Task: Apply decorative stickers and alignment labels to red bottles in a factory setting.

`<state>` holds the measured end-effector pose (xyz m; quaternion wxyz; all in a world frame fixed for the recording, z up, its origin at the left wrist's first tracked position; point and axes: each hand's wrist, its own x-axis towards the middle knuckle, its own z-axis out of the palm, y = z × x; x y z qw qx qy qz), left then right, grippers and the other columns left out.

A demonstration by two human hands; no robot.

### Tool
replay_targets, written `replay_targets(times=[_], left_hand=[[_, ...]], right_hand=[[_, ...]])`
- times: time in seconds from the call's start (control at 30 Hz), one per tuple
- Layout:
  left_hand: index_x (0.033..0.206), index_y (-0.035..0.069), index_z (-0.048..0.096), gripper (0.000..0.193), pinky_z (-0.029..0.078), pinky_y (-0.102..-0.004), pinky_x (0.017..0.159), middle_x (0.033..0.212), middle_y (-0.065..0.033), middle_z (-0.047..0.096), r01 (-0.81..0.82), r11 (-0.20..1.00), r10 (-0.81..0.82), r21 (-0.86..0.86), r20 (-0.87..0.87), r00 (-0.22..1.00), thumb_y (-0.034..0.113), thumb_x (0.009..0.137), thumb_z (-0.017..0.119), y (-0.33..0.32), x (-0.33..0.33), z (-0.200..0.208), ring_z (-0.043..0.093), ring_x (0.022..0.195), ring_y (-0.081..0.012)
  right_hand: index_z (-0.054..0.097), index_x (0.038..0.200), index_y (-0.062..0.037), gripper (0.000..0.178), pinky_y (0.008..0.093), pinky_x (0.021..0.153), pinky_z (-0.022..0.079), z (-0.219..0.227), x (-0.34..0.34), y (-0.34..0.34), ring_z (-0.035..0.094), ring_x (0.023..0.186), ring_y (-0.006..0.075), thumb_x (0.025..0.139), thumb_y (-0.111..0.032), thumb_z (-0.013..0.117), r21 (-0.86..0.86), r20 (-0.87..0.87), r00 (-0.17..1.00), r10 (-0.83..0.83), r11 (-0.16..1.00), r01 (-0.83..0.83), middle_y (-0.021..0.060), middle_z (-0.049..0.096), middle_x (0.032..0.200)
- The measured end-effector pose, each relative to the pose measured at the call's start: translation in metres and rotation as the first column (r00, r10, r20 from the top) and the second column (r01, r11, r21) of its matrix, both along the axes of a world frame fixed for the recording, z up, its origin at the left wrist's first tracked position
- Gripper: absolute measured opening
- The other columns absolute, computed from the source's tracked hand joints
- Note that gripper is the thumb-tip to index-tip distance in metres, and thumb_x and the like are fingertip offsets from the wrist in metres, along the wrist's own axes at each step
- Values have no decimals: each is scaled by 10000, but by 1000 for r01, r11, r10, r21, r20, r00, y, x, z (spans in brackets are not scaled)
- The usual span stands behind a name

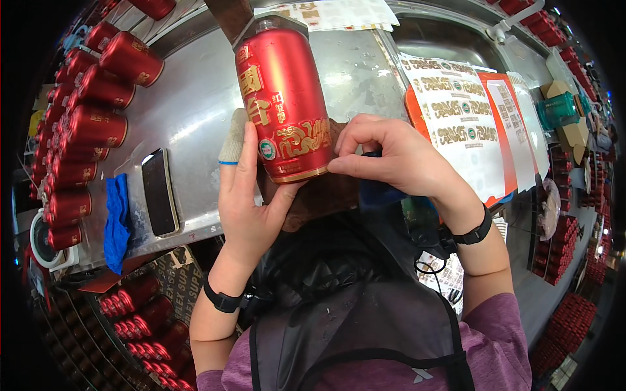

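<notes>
A glossy red bottle (287,91) with gold characters, a gold dragon pattern and a small green round mark lies on a dark brown rest (313,205), its clear neck pointing away from me. My left hand (248,202) grips the bottle low on its left side, with the thumb at the base. One left finger wears a pale cloth finger cover (233,133) with a blue edge. Beside the base's right edge, my right hand (385,153) is closed, thumb tip and curled fingers touching or nearly touching the bottle. Whatever those fingers hold is hidden.
A phone (160,192) and a blue cloth (116,221) lie on the metal table (195,98) at left. Several red bottles (98,127) stand beyond them. To the right, decal sheets (456,104) cover an orange tray (415,111), near a sink (443,42) and a green container (557,109).
</notes>
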<state>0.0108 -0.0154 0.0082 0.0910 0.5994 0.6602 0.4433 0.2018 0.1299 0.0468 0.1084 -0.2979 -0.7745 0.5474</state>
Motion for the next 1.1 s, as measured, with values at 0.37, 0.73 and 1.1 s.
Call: replay_targets(times=[0.37,0.73,1.1], left_hand=[[1289,-27,582,513,501,-407,964,1268,-195,597,78,993,-51,88,-281,958,77,812,742,-27,2,6,581,1176,-352],[1010,64,756,320,589,-324,782,1137,-50,675,281,942,-107,182,-632,767,42,690,764,-12,8,9,619,1041,-249],[1009,34,742,297,582,-337,838,1092,-89,693,246,957,-99,152,-626,773,42,712,745,-18,8,18,615,1075,-265]], right_hand=[[683,791,-31,298,313,670,447,-6,-4,1,542,727,186,820,-310,784,47,-27,1000,13,999,-12,79,575,789],[678,787,-30,322,326,709,460,-11,-4,2,570,779,225,826,-335,774,56,-56,997,44,998,-41,103,598,825],[699,834,-26,148,288,725,446,-15,-4,2,565,820,158,835,-159,763,133,-27,997,72,989,-68,47,611,830]])
